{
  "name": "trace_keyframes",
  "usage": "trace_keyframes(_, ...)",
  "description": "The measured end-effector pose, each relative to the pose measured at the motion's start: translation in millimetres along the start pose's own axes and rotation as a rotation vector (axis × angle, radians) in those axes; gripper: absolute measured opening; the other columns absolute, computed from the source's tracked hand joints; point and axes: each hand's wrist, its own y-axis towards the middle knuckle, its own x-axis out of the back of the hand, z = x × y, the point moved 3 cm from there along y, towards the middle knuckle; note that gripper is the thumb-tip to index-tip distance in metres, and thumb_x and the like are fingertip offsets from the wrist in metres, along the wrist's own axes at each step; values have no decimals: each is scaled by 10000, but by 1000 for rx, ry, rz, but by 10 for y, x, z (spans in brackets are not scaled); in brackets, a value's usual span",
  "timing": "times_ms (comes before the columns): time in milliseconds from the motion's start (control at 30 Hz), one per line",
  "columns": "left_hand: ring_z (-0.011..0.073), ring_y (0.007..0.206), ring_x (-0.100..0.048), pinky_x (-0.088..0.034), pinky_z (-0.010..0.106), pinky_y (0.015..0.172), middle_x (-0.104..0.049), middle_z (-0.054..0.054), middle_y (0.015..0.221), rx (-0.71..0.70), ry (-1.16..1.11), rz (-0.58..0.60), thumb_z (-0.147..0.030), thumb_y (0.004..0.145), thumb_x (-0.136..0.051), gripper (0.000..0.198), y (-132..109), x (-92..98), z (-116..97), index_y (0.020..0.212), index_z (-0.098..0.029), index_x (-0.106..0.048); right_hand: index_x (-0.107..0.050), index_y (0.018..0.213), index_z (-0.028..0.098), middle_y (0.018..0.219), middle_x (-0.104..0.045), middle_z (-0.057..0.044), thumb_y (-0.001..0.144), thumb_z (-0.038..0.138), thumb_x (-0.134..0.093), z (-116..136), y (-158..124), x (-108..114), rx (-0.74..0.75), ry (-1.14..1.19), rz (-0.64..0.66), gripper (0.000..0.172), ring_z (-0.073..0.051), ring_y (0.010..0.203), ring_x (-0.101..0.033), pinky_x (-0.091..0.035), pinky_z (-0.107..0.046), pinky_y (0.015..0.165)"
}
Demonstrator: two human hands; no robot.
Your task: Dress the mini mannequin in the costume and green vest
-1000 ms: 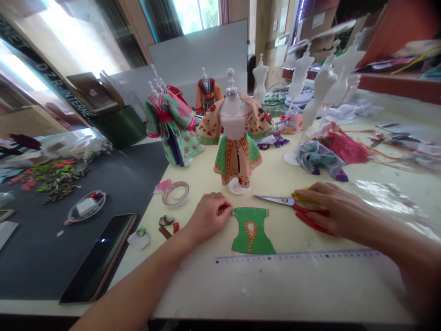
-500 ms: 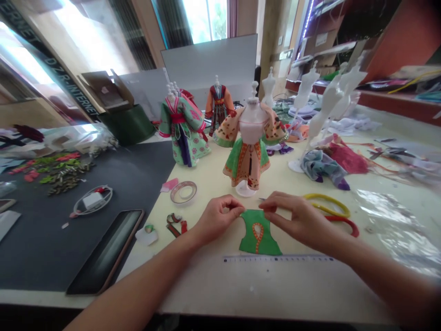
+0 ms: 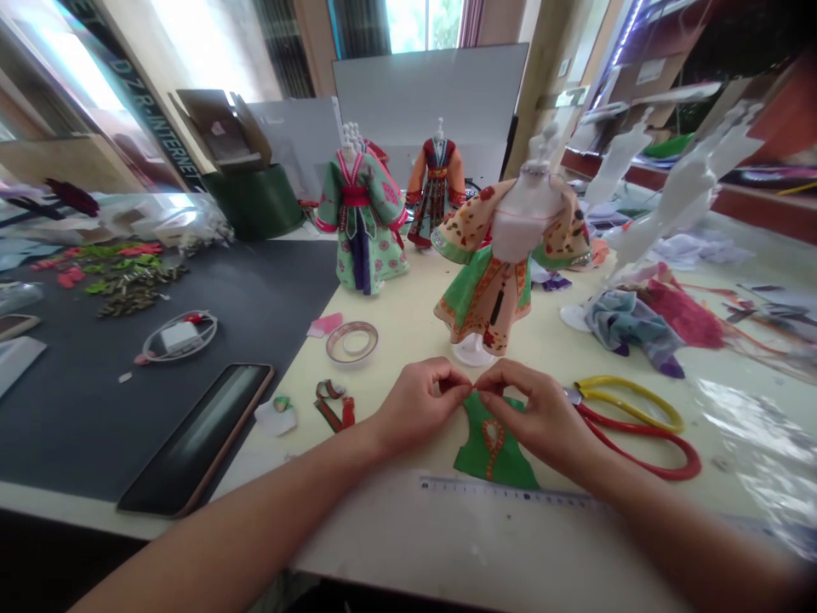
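Observation:
A small green doll bodice [image 3: 493, 444] with an orange keyhole trim lies on the pale yellow table [image 3: 408, 323]. My left hand [image 3: 418, 404] pinches its top left corner. Close beside it, my right hand [image 3: 539, 415] pinches the top edge, fingertips almost meeting. Just behind stands a small white mannequin wearing a peach and green dress [image 3: 501, 272]. Scissors with yellow and red handles [image 3: 635, 421] lie on the table right of my right hand. A clear ruler [image 3: 511, 492] lies just in front of the bodice.
Two more dressed mannequins [image 3: 362, 217] stand further back, with bare white mannequins [image 3: 677, 200] and fabric scraps [image 3: 631, 319] at the right. A tape roll [image 3: 351, 342] and ribbon bits [image 3: 332, 400] lie left of my hands. A phone [image 3: 197, 438] and a coiled charger [image 3: 179, 336] rest on the black mat.
My right hand has left the scissors and come over to the green bodice, joining my left hand in a pinch at its top. The view has shifted left and closer.

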Motion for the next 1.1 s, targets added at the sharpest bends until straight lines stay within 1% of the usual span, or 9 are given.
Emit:
trace_keyframes(300,143,738,-606,-472,250,698,-677,12,767,-25,11,3,-191,791,-571,103,-18,-39,-11,763,-157,-664,-551,669,199,658,-576,9,757,138,-519,11,13,-20,-4,-51,-18,111,-140,628,-542,-429,-264,605)
trace_keyframes(433,156,758,-624,-484,272,698,-697,30,842,-13,103,-57,-218,815,-551,152,-15,2,32,895,-161,-667,-519,648,200,643,-557,10,747,135,-496,-18,23,-3,-4,-115,-24,121,-140,615,-520,-406,-261,583)
trace_keyframes(500,169,756,-615,-480,307,717,-696,37,834,-84,247,-110,-219,827,-537,155,-37,24,8,899,-163,-662,-514,654,203,643,-554,12,754,142,-493,-53,31,29,-7,-129,-41,119,-138,613,-516,-399,-257,578)
trace_keyframes(533,177,757,-607,-473,330,741,-692,41,813,-162,340,-111,-219,835,-528,150,-62,12,-25,872,-161,-662,-515,658,204,644,-556,13,760,149,-495,-72,35,47,-12,-128,-47,117,-136,611,-516,-399,-255,576)
trace_keyframes(633,210,785,-590,-445,393,807,-674,71,787,-452,616,18,-230,862,-486,192,-198,-139,-142,819,-139,-649,-528,669,202,639,-562,13,774,183,-508,-124,44,87,-55,-103,-38,108,-132,596,-516,-402,-249,554)
trace_keyframes(700,239,819,-586,-447,412,797,-662,103,828,-564,765,111,-249,862,-481,207,-304,-276,-182,844,-115,-638,-541,679,201,622,-563,17,778,201,-515,-142,44,95,-95,-80,-11,103,-130,578,-511,-403,-243,530)
trace_keyframes(867,297,873,-572,-449,431,754,-639,158,878,-608,953,125,-311,859,-491,311,-458,-471,-186,976,-47,-608,-574,714,200,632,-593,9,776,224,-524,-152,34,79,-142,-33,49,83,-140,586,-534,-427,-250,523)
trace_keyframes(1000,297,881,-566,-440,416,752,-643,181,953,-610,961,148,-381,848,-520,430,-529,-521,-178,1079,-23,-573,-585,746,197,676,-609,0,780,227,-518,-171,31,40,-170,21,122,81,-144,609,-546,-440,-253,531)
trace_keyframes(1100,289,861,-562,-436,406,739,-639,186,988,-620,953,162,-406,836,-538,455,-572,-542,-189,1079,-24,-577,-581,741,197,653,-589,6,783,239,-513,-168,31,21,-202,20,154,90,-137,584,-526,-424,-250,514)
